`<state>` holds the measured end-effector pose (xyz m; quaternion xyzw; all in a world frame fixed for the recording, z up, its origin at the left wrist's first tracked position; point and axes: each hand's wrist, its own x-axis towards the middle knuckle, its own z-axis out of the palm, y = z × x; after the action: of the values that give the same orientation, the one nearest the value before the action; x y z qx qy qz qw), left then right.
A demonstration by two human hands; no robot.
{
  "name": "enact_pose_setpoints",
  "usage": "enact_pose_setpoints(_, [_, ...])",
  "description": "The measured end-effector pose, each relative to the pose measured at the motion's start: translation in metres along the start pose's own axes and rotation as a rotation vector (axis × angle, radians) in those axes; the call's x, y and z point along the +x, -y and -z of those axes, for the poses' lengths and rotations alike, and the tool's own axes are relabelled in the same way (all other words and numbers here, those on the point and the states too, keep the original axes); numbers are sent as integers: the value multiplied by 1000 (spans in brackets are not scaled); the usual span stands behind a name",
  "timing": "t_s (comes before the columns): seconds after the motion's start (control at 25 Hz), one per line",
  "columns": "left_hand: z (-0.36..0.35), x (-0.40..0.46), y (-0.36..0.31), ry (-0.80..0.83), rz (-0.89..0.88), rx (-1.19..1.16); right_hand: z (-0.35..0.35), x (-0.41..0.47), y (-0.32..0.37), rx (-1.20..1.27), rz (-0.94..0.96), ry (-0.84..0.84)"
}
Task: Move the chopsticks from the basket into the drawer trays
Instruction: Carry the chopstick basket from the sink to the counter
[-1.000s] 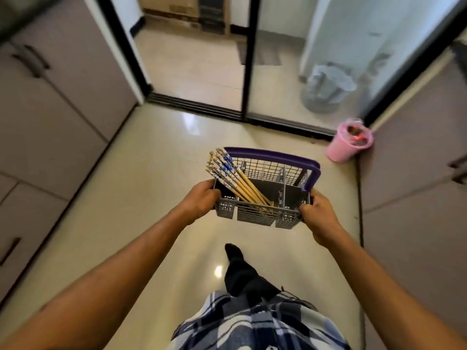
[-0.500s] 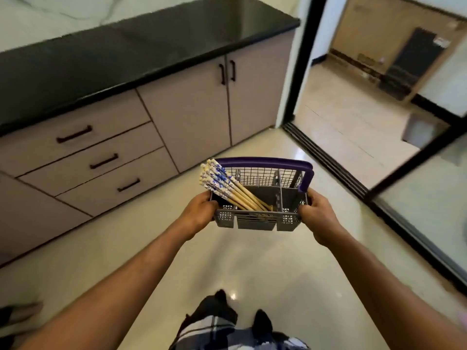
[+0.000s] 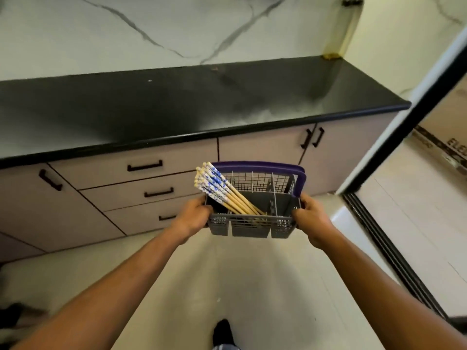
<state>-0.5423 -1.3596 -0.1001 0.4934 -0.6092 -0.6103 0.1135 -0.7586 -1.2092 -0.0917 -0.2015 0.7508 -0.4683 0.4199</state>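
The person is standing on the pale floor [image 3: 252, 286] in front of the cabinets, holding a grey plastic basket [image 3: 252, 227] out at arm's length with both hands. The left hand [image 3: 193, 218] is gripping the basket's left end, fingers curled round its edge, and the right hand [image 3: 312, 219] is gripping the right end the same way. A bundle of chopsticks [image 3: 222, 192] is sitting in the basket's left compartments, leaning up and to the left, their blue-and-white patterned ends sticking out above the rim. The basket's purple handle [image 3: 257, 165] is arching over its far side. Behind it, three closed drawers [image 3: 141, 193] are stacked under the black tabletop [image 3: 177, 109].
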Motion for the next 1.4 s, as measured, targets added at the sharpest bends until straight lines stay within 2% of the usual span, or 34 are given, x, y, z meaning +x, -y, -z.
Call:
enact_pose_setpoints(0.12, [52,49,-30,-88,-21,27,-35,59,52,-27,46,45])
enact_pose_setpoints(0.32, [122,120,-73,-141,-38,94,-81,153,125,-56,115,151])
enact_pose_setpoints(0.6, [199,227,-137,-308,-33,-20,-146,293,227,-109,202,231])
enact_pose_setpoints(0.76, [234,284,-162,-310,-6,-118,-178,366,270,-82,217,304])
enact_pose_setpoints(0.96, [269,343,-169,-297,28,-146,-210,430,288,-141,204,342])
enact_pose_setpoints(1.4, [347,457,-204,-160,63,-153,-276,521,335,-88,126,222])
